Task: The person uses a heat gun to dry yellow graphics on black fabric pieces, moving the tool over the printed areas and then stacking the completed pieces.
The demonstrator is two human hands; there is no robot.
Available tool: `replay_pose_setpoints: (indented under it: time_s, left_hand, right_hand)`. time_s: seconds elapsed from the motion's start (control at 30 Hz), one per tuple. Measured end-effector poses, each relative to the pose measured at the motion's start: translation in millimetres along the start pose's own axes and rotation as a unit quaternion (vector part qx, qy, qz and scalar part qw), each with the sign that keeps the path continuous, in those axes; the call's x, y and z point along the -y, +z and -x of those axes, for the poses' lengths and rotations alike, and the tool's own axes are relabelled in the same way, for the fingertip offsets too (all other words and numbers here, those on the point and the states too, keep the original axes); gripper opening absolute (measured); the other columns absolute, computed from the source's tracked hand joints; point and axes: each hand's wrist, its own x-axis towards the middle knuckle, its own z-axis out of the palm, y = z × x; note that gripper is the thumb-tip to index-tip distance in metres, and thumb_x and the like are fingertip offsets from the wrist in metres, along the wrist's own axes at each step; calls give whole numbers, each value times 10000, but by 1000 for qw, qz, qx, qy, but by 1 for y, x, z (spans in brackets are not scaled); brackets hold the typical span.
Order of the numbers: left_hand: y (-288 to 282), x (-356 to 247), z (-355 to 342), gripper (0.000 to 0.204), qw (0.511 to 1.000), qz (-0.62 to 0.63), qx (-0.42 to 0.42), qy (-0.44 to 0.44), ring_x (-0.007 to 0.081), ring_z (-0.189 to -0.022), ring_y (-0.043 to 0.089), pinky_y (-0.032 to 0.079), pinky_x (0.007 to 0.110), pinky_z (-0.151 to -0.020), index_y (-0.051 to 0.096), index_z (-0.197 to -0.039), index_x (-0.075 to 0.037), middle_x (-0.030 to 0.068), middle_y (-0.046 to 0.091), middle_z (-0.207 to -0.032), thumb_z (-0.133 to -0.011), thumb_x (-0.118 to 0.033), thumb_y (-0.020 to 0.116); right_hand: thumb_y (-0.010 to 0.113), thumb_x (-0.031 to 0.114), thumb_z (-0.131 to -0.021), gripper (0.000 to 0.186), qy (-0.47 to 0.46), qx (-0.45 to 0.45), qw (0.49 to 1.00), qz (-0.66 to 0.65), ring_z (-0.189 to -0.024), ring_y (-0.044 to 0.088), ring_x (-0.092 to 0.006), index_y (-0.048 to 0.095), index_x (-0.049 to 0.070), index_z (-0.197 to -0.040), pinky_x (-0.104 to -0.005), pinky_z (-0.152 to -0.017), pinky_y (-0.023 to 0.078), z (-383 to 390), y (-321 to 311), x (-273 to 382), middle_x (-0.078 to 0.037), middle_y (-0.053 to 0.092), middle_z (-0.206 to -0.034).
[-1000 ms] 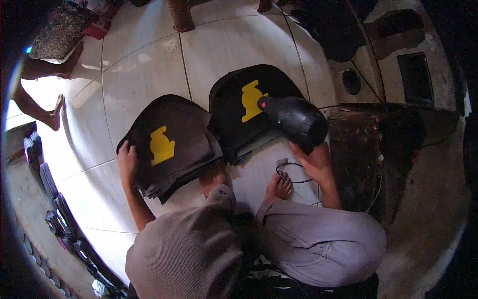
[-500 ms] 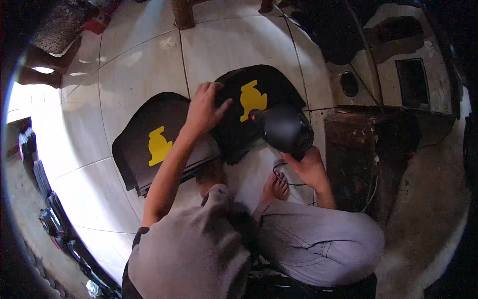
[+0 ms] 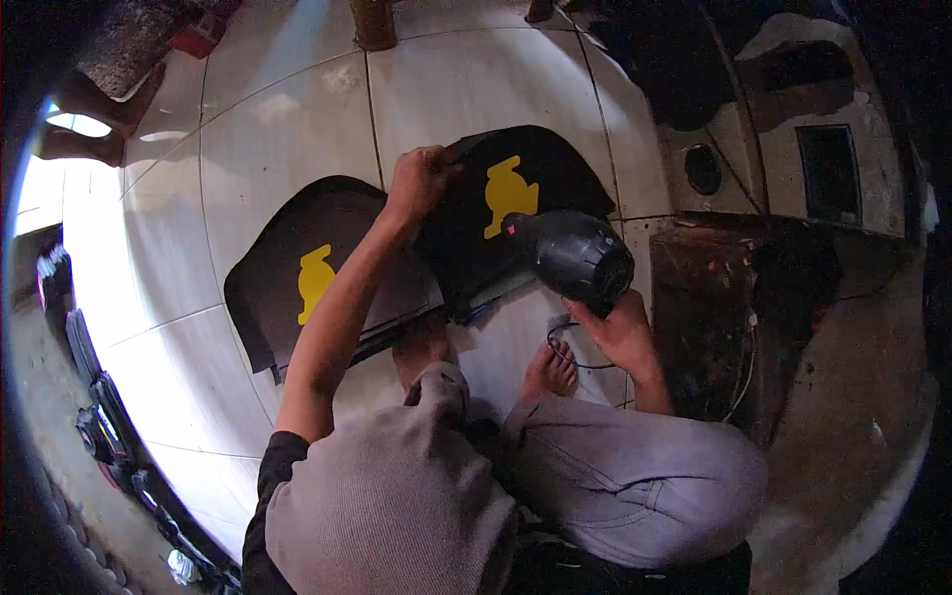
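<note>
Two stacks of black, round-topped flat sheets lie on the tiled floor. The left stack [image 3: 342,213] bears a yellow cut-out shape [image 3: 314,281] on its top sheet. A similar yellow shape [image 3: 509,195] lies on the top sheet of the right stack [image 3: 555,164]. My left hand [image 3: 421,180] is closed on the upper left edge of that black sheet; its fingertips are partly hidden. In my right hand [image 3: 622,332] is a black hair dryer [image 3: 577,256], gripped by its handle. The nozzle points left, close above the sheet beside the yellow shape.
A dark cord [image 3: 575,363] loops near my bare foot [image 3: 551,375]. A worn brown wooden box [image 3: 694,317] stands at the right, below a pale casing [image 3: 788,169] with dark openings. Several dark items [image 3: 109,426] line the left edge. A wooden leg [image 3: 374,28] stands at the far side.
My left hand has gone from spread fingers above the sheets to closed on the right sheet's edge. The hair dryer has shifted slightly right, and its nozzle still points left.
</note>
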Motion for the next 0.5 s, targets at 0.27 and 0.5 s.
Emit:
replay_pose_setpoints:
  time_s: [0.27, 0.5]
  left_hand:
    - [-8, 4, -3, 171, 989, -131, 33, 55, 351, -850, 666, 519, 427, -745, 733, -975, -79, 162, 704, -898, -882, -184, 636]
    - [-9, -13, 3, 262, 972, -77, -62, 212, 375, -825, 667, 525, 416, -778, 701, -1014, -35, 182, 700, -988, -964, -267, 590]
  right_hand:
    - [694, 234, -881, 250, -4, 5, 1000, 21, -912, 694, -373, 685, 59, -1059, -436, -781, 539, -2, 2, -6, -204, 708, -978]
    - [710, 222, -882, 306, -14, 13, 999, 41, -932, 708, -292, 668, 24, -1112, -392, -803, 536, -4, 1, -8, -162, 721, -1020]
